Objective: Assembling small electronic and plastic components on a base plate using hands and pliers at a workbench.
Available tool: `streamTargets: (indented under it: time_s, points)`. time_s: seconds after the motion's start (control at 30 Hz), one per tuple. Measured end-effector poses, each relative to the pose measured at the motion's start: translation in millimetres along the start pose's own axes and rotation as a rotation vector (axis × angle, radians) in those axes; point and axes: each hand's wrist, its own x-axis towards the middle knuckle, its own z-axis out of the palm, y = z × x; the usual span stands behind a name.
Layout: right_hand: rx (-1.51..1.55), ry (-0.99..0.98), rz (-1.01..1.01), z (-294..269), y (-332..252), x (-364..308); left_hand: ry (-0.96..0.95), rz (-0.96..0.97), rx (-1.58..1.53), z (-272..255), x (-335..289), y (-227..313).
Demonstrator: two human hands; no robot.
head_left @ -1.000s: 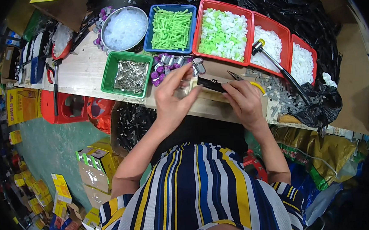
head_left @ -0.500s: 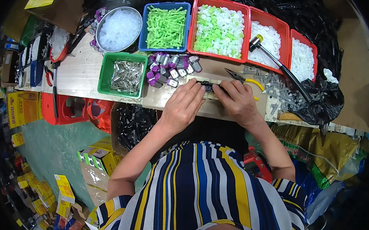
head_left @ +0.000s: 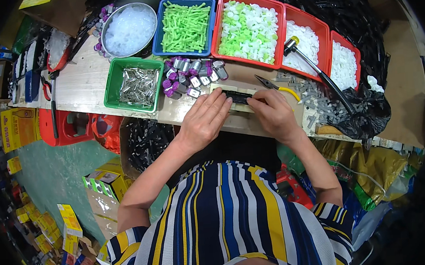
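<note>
A long black plastic part (head_left: 238, 96) lies in a cream-coloured block-like holder (head_left: 244, 108) at the bench's front edge. My left hand (head_left: 205, 119) rests over the left end of the holder, its fingers stretched out side by side and their tips touching the black part. At the other end, my right hand (head_left: 275, 114) has its fingers bent and pinched together by the part; what sits between the fingertips is hidden. Just beyond the right hand are pliers (head_left: 277, 87) with yellow handles.
Small grey motors with purple ends (head_left: 189, 75) lie beside a green bin of metal pins (head_left: 111, 90). Behind stand a metal bowl (head_left: 154, 26), a blue bin (head_left: 157, 50) and red bins (head_left: 219, 21). A hammer (head_left: 324, 78) leans over the bins; grey pieces (head_left: 313, 100) lie right.
My right hand has drawn its fingers in from lying over the part to a pinch at its right end. My left hand stays on the holder. The whole view has shifted slightly.
</note>
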Motion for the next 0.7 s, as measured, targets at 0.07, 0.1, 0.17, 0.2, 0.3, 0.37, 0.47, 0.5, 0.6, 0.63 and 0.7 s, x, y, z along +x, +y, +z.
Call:
streamTargets:
  time_s: [0.07,0.1,0.17,0.2,0.3,0.37,0.47,0.5,0.6,0.63,0.7]
  points:
    - [0.137,0.015,0.08,-0.7,-0.6,0.7,-0.001,-0.003,0.0,0.2,-0.1,0.6]
    - [0.139,0.015,0.074,-1.1,-1.2,0.6,0.009,-0.021,-0.032,1.3,-1.1,0.7]
    - [0.183,0.052,0.08,-1.9,-2.7,-0.4,0.022,-0.042,-0.055,0.7,-1.4,1.5]
    - [0.188,0.053,0.071,-3.1,-2.1,1.3,0.038,-0.047,-0.117,-0.1,-1.2,1.7]
    - [0.267,0.061,0.196,-11.4,-2.8,12.6,0.132,-0.068,-0.118,-7.0,2.4,-1.8]
    - [0.179,0.089,0.191,-12.5,-6.3,32.1,0.208,-0.084,-0.055,-17.1,7.1,-7.1]
    - [0.136,0.115,0.056,5.0,-18.7,69.2,0.329,-0.291,0.187,-31.8,15.0,-19.6]
    - [0.136,0.12,0.053,12.9,-23.8,80.2,0.331,-0.287,0.19,-32.2,17.1,-21.7]
    - [-0.024,0.015,0.076,35.8,-32.5,104.8,0.25,-0.378,0.292,-32.9,21.5,-27.4]
    - [-0.057,-0.007,0.067,42.3,-31.8,110.0,0.253,-0.379,0.294,-32.3,22.2,-29.2]
    - [-0.089,-0.029,0.05,51.8,-29.4,115.7,0.182,-0.368,0.314,-32.7,21.9,-32.3]
